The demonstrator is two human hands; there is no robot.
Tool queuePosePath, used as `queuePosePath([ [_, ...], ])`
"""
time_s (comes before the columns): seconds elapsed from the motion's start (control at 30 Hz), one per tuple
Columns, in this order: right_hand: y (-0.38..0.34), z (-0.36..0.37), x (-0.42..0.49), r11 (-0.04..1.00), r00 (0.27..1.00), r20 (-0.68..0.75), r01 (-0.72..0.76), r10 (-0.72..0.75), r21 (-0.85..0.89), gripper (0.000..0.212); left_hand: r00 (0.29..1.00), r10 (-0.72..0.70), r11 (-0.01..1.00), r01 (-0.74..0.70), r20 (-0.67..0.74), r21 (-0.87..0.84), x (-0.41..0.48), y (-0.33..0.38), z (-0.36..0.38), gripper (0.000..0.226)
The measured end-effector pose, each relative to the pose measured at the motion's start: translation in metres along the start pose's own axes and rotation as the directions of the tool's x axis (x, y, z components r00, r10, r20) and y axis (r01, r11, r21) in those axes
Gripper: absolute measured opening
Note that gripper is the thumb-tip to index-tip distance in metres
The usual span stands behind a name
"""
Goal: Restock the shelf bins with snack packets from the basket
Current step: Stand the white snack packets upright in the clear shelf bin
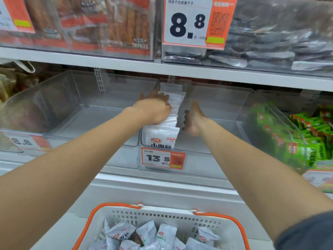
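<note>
From the head view, the row of white snack packets (162,136) stands on edge at the left side of the middle clear shelf bin (216,152). Its long axis runs from the near front wall, above the 13.5 price tag (163,158), toward the far back of the shelf. The left hand (155,110) lies on the top and left of that row, fingers stretched over the far packets and pressing them. Its grip looks flat rather than closed, with the thumb hidden. The right hand (193,120) hangs just right of the row without touching it, palm turned left toward the packets. Its grip is wide, fingers loosely bent, holding nothing. The row therefore sits between the two hands, with the left already on it and the right nearer the bare right part of the bin. Squaring the row up probably calls for the right palm to move left against it. More packets (165,233) wait in the basket (93,221), near and below, well apart from both hands.
</note>
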State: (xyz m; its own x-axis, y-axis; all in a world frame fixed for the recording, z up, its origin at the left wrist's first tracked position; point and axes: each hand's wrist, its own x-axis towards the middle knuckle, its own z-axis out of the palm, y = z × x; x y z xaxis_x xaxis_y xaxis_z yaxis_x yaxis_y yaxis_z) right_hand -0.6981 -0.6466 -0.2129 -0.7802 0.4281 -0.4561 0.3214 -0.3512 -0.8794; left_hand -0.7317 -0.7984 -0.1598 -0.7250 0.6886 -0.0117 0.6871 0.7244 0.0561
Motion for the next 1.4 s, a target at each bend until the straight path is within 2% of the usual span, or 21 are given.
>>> queuePosePath([
  [0.1,-0.001,0.023,0.009,0.997,0.977,0.203,0.069,-0.063,-0.021,0.06,0.997,0.032,0.996,-0.037,-0.067,-0.079,0.0,-0.006,0.006,0.043],
  [0.17,-0.001,0.031,0.009,0.995,0.963,0.263,0.076,-0.056,-0.065,0.052,0.997,0.026,0.995,-0.032,-0.068,-0.091,0.0,-0.007,0.006,0.039],
  [0.23,0.0,0.031,0.013,0.989,0.969,0.239,0.094,-0.065,-0.113,0.051,0.998,0.025,0.997,-0.029,-0.059,-0.076,-0.001,-0.004,0.006,0.037],
  [0.3,-0.001,0.029,0.012,0.99,0.978,0.196,0.091,-0.069,-0.108,0.061,0.998,0.011,0.994,-0.018,-0.065,-0.106,-0.002,-0.003,0.005,0.038],
  [0.37,-0.002,0.027,0.003,0.992,0.987,0.142,0.091,-0.079,-0.082,0.06,0.998,-0.026,0.983,0.015,-0.057,-0.185,-0.002,-0.003,0.004,0.039],
  [0.43,-0.004,0.023,-0.02,0.989,0.99,0.113,0.101,-0.089,-0.111,0.048,0.997,-0.059,0.942,0.042,-0.042,-0.333,-0.006,0.0,0.0,0.039],
  [0.53,-0.003,0.01,-0.056,0.936,0.983,0.034,0.183,-0.181,-0.302,0.039,0.996,-0.075,0.846,0.037,-0.05,-0.533,-0.021,0.001,-0.01,0.035],
  [0.6,0.0,0.002,-0.079,0.862,0.958,0.03,0.27,-0.285,-0.43,0.042,0.985,-0.119,0.776,0.011,-0.129,-0.631,-0.038,0.003,-0.011,0.033],
  [0.67,0.011,-0.002,-0.097,0.721,0.868,0.008,0.418,-0.497,-0.553,0.038,0.946,-0.185,0.799,-0.013,-0.267,-0.601,-0.057,0.007,-0.005,0.035],
  [0.77,0.036,-0.008,-0.132,0.465,0.613,0.019,0.619,-0.79,-0.633,0.02,0.814,-0.215,0.934,0.009,-0.539,-0.358,-0.095,0.025,0.006,0.028],
  [0.83,0.057,-0.009,-0.154,0.336,0.491,0.071,0.688,-0.868,-0.643,0.017,0.772,-0.165,0.967,0.005,-0.614,-0.253,-0.126,0.041,0.014,0.021],
  [0.87,0.07,-0.009,-0.163,0.309,0.477,0.098,0.698,-0.874,-0.646,0.017,0.779,-0.144,0.965,-0.025,-0.61,-0.26,-0.142,0.048,0.021,0.018],
  [0.93,0.099,-0.008,-0.177,0.314,0.515,0.143,0.696,-0.845,-0.646,0.015,0.835,-0.154,0.923,-0.069,-0.527,-0.379,-0.171,0.056,0.042,0.012],
  [1.0,0.132,-0.011,-0.185,0.346,0.587,0.179,0.666,-0.79,-0.661,0.015,0.918,-0.195,0.889,0.017,-0.346,-0.457,-0.192,0.053,0.068,0.012],
  [1.07,0.168,-0.021,-0.188,0.375,0.684,0.206,0.597,-0.7,-0.709,0.014,0.976,-0.197,0.875,0.131,-0.095,-0.467,-0.204,0.042,0.098,0.014],
  [1.17,0.225,-0.048,-0.171,0.383,0.871,0.227,0.408,-0.437,-0.829,0.014,0.973,-0.101,0.766,0.21,0.21,-0.607,-0.213,0.023,0.135,0.012],
  [1.2,0.243,-0.057,-0.164,0.352,0.926,0.233,0.333,-0.297,-0.875,0.014,0.957,-0.066,0.729,0.239,0.282,-0.641,-0.214,0.019,0.143,0.013],
  [1.27,0.268,-0.072,-0.151,0.23,0.974,0.226,0.22,-0.003,-0.948,0.016,0.913,0.006,0.733,0.273,0.408,-0.623,-0.212,0.019,0.149,0.018],
  [1.33,0.286,-0.088,-0.142,0.067,0.962,0.173,0.162,0.213,-0.984,0.033,0.888,0.057,0.756,0.26,0.456,-0.6,-0.209,0.024,0.151,0.022],
  [1.4,0.299,-0.104,-0.138,-0.115,0.943,0.091,0.134,0.321,-0.984,0.038,0.885,0.077,0.775,0.237,0.459,-0.586,-0.206,0.029,0.151,0.022],
])
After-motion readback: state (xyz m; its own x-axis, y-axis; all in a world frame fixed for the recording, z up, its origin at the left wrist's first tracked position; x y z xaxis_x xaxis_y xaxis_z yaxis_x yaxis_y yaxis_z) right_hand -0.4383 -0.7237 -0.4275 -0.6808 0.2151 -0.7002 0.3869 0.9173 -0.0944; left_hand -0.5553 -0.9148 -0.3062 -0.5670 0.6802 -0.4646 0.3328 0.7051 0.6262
